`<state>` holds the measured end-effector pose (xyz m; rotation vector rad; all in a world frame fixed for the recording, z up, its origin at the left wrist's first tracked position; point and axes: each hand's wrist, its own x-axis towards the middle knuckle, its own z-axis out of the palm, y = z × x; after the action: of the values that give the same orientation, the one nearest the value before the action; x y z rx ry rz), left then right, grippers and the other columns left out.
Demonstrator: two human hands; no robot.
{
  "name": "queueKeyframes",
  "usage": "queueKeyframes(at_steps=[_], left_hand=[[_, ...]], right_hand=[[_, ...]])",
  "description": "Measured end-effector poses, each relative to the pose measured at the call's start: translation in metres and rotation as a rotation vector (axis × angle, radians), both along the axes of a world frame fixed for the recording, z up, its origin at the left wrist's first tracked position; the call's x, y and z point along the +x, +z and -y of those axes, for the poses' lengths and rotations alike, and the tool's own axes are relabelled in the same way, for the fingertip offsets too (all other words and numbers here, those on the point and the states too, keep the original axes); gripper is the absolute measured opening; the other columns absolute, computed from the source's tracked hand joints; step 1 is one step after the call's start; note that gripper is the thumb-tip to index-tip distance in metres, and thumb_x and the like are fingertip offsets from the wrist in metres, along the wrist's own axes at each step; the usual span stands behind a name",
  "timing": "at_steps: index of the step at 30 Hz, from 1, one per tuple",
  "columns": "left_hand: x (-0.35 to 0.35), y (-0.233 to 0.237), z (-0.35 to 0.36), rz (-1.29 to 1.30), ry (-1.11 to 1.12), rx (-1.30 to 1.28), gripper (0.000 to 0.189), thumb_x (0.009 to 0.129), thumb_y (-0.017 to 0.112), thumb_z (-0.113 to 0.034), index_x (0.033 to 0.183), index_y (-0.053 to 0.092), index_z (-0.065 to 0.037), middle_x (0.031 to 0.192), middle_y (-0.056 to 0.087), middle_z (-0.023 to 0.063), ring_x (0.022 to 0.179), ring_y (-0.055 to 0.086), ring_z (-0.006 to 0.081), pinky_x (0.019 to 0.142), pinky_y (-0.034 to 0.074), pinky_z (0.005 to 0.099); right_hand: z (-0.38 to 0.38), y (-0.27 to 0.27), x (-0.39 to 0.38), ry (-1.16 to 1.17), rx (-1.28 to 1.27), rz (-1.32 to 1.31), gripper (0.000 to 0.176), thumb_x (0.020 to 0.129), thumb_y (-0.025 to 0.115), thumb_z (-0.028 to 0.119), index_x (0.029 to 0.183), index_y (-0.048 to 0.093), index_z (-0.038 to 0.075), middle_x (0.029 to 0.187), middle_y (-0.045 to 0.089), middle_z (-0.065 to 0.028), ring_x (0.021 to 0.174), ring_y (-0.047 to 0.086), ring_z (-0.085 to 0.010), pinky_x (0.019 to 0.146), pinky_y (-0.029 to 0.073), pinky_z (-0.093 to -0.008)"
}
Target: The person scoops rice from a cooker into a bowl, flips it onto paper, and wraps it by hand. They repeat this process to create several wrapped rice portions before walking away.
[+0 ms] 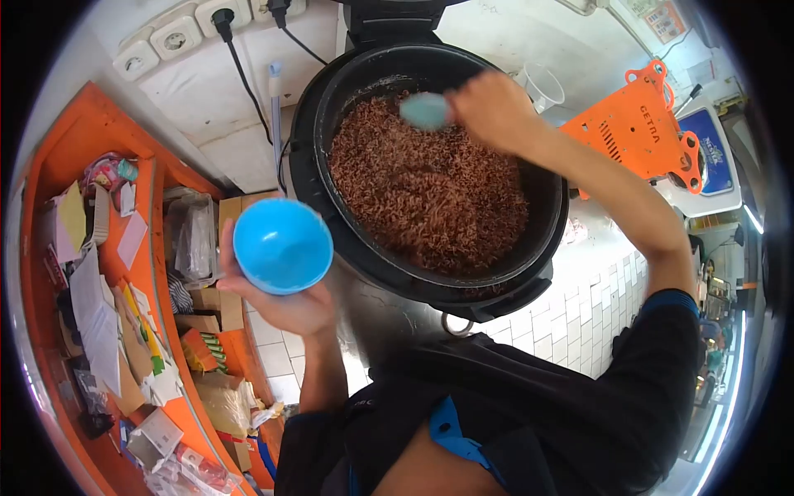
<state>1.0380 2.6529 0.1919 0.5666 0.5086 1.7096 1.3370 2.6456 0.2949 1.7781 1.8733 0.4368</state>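
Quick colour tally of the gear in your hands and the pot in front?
Blue: 2, the bowl in the left hand, the paddle in the right hand
Black: 1, the rice cooker
Total: 3

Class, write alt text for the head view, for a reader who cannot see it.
The right hand holds a pale scoop over brown rice in a black cooker, while the left hand holds an empty blue bowl beside it.
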Motion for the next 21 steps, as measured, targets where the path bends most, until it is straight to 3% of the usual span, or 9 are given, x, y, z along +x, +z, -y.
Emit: queueKeyframes(at_steps=[2, 5, 9, 13, 15, 17, 18, 19, 21], left_hand=[[-0.030, -0.019, 0.008, -0.072, -0.040, -0.238, 0.075, 0.102, 0.020, -0.059, 0.137, 0.042, 0.004, 0.135, 0.050, 0.0219, 0.127, 0.049, 0.0334, 0.107, 0.041, 0.0459], [-0.064, -0.008, 0.029, 0.113, -0.260, -0.237, 0.066, 0.103, 0.028, -0.051, 0.141, 0.040, 0.002, 0.137, 0.049, 0.0181, 0.129, 0.046, 0.0299, 0.108, 0.038, 0.0457], [-0.079, 0.007, 0.038, -0.277, -0.079, -0.288, 0.065, 0.101, 0.038, -0.051, 0.141, 0.041, 0.000, 0.138, 0.047, 0.0158, 0.127, 0.048, 0.0287, 0.105, 0.040, 0.0448], [-0.036, 0.075, 0.022, -0.847, -0.106, 0.299, 0.052, 0.103, 0.039, -0.041, 0.138, 0.044, -0.003, 0.134, 0.048, 0.0178, 0.116, 0.057, 0.0272, 0.094, 0.050, 0.0417], [0.003, 0.120, 0.020, -1.344, -0.299, 0.551, 0.047, 0.102, 0.044, -0.039, 0.138, 0.045, -0.010, 0.127, 0.055, 0.0203, 0.109, 0.061, 0.0289, 0.091, 0.052, 0.0421], [0.059, 0.127, 0.019, -1.904, -0.322, 0.510, 0.044, 0.099, 0.047, -0.040, 0.134, 0.052, -0.014, 0.119, 0.061, 0.0206, 0.101, 0.064, 0.0324, 0.089, 0.053, 0.0427], [0.078, 0.114, 0.015, -2.169, -0.332, 0.727, 0.044, 0.100, 0.045, -0.040, 0.131, 0.054, -0.011, 0.118, 0.063, 0.0203, 0.101, 0.065, 0.0341, 0.088, 0.053, 0.0436], [0.097, 0.091, 0.011, -2.427, -0.336, 0.950, 0.045, 0.101, 0.042, -0.040, 0.129, 0.056, -0.007, 0.117, 0.065, 0.0200, 0.101, 0.066, 0.0359, 0.088, 0.053, 0.0445], [0.140, 0.055, -0.003, -2.450, -0.756, 0.652, 0.045, 0.105, 0.031, -0.033, 0.126, 0.056, -0.002, 0.115, 0.061, 0.0258, 0.106, 0.063, 0.0396, 0.088, 0.052, 0.0508]], right_hand=[[-0.043, -0.030, 0.020, 0.141, 0.263, 0.213, 0.015, 0.086, 0.060, 0.018, 0.097, 0.067, 0.011, 0.082, 0.067, -0.0014, 0.090, 0.063, -0.0186, 0.092, 0.043, -0.0375], [-0.082, -0.075, 0.014, 0.472, 0.302, 0.052, 0.014, 0.085, 0.060, 0.016, 0.097, 0.066, 0.013, 0.091, 0.065, 0.0026, 0.106, 0.053, -0.0144, 0.102, 0.031, -0.0375], [-0.033, -0.042, 0.002, 0.622, 0.141, -0.063, 0.016, 0.082, 0.061, 0.017, 0.098, 0.064, 0.014, 0.091, 0.062, 0.0037, 0.105, 0.051, -0.0132, 0.100, 0.033, -0.0360], [0.050, -0.025, -0.001, 0.706, -0.067, -0.128, 0.019, 0.081, 0.062, 0.015, 0.099, 0.064, 0.013, 0.089, 0.062, 0.0029, 0.102, 0.052, -0.0137, 0.100, 0.032, -0.0354], [0.078, -0.019, 0.007, 0.620, 0.055, -0.054, 0.019, 0.078, 0.064, 0.014, 0.096, 0.065, 0.012, 0.090, 0.064, 0.0015, 0.099, 0.055, -0.0140, 0.100, 0.033, -0.0334], [0.095, 0.014, 0.008, 0.182, 0.043, -0.176, 0.013, 0.084, 0.064, 0.018, 0.090, 0.069, 0.007, 0.087, 0.068, -0.0110, 0.089, 0.065, -0.0259, 0.084, 0.047, -0.0398], [0.100, 0.036, 0.005, -0.090, -0.042, -0.232, 0.017, 0.087, 0.063, 0.020, 0.088, 0.069, 0.004, 0.086, 0.068, -0.0160, 0.085, 0.067, -0.0306, 0.076, 0.051, -0.0430], [0.103, 0.034, 0.010, -0.078, -0.039, -0.239, 0.017, 0.087, 0.063, 0.020, 0.088, 0.069, 0.004, 0.086, 0.068, -0.0160, 0.085, 0.067, -0.0306, 0.076, 0.051, -0.0430], [0.109, 0.016, 0.020, -0.122, -0.209, -0.571, 0.029, 0.090, 0.062, 0.024, 0.086, 0.067, -0.004, 0.080, 0.067, -0.0225, 0.079, 0.067, -0.0391, 0.068, 0.052, -0.0501]])
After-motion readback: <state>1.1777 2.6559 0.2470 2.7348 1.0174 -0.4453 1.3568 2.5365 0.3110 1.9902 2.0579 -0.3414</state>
